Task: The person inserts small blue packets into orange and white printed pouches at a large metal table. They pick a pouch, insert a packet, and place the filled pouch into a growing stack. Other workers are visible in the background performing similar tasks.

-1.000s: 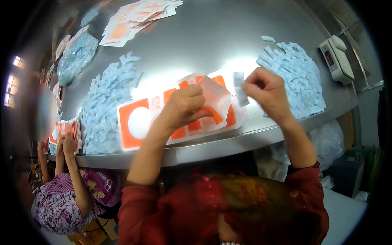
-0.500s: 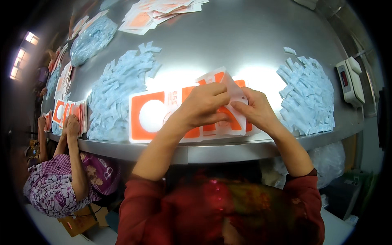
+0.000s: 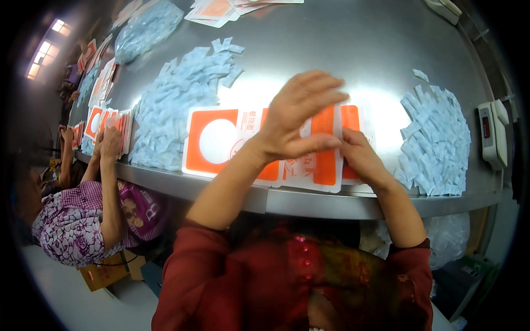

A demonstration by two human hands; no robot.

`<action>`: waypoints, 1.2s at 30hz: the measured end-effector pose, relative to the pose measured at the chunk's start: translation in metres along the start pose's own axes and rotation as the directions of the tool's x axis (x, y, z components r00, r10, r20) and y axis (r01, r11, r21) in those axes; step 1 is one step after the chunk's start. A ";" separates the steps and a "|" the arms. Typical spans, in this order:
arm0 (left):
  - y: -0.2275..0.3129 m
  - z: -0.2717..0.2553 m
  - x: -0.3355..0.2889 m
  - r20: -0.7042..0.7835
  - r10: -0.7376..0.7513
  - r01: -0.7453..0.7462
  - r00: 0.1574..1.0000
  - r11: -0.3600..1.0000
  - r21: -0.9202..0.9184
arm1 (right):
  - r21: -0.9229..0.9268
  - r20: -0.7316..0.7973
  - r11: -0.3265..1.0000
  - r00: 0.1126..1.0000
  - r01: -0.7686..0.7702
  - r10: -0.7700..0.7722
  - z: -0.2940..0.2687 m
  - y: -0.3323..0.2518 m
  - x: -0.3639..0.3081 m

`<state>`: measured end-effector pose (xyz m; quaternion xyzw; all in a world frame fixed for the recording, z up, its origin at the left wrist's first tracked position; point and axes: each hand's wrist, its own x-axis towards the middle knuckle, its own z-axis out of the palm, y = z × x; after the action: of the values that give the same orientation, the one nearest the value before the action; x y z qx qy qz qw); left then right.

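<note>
A: Where is the orange-and-white pouch (image 3: 327, 165)?
B: By the counter's (image 3: 353, 49) near edge, overlapping other pouches (image 3: 196, 154), between two heaps of blue packets (image 3: 436, 138)
A: And the fingers?
B: The left hand (image 3: 301, 113) is blurred over the pouch, thumb and fingers apart; the right hand (image 3: 361, 157) bends at its right edge, tips hidden, so I can't tell whether they're clamped
A: And the white scale (image 3: 491, 135)?
B: By the counter's right edge
</note>
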<state>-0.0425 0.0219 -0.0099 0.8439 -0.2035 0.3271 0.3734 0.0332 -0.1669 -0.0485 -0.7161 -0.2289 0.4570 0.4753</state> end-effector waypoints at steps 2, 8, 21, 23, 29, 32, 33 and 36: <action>0.005 0.010 0.001 0.203 0.072 -0.103 0.976 0.984 0.145 | -0.025 0.046 0.999 0.998 -0.040 0.042 0.008 -0.004 -0.001; -0.004 0.020 -0.011 0.497 -0.260 0.047 0.828 0.915 0.400 | 0.000 0.016 0.999 0.999 0.050 -0.050 -0.008 -0.020 -0.007; -0.024 0.043 -0.023 0.229 -0.409 0.271 0.883 0.844 0.463 | -0.643 -0.478 0.757 0.833 -0.116 -0.278 -0.055 0.002 -0.019; -0.027 0.049 -0.021 0.266 -0.520 0.343 0.811 0.793 0.504 | -0.655 -0.477 0.751 0.817 -0.085 -0.324 -0.048 0.001 -0.019; -0.031 0.055 -0.013 0.187 -0.620 0.487 0.762 0.739 0.466 | -0.628 -0.492 0.777 0.757 0.033 -0.430 -0.039 0.005 -0.019; -0.037 0.053 -0.017 0.105 -0.593 0.547 0.798 0.787 0.284 | -0.525 -0.498 0.842 0.759 0.121 -0.420 -0.039 0.002 -0.023; -0.038 0.052 -0.017 0.073 -0.580 0.557 0.811 0.805 0.204 | -0.476 -0.499 0.866 0.762 0.156 -0.412 -0.039 0.001 -0.024; -0.032 0.041 -0.015 0.140 -0.787 0.778 0.601 0.536 -0.328 | -0.387 -0.388 0.869 0.800 0.310 -0.458 -0.036 -0.005 -0.028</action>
<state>-0.0180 0.0125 -0.0573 0.7588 0.1439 0.0932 0.6284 0.0518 -0.2033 -0.0274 -0.8066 -0.3171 0.1228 0.4836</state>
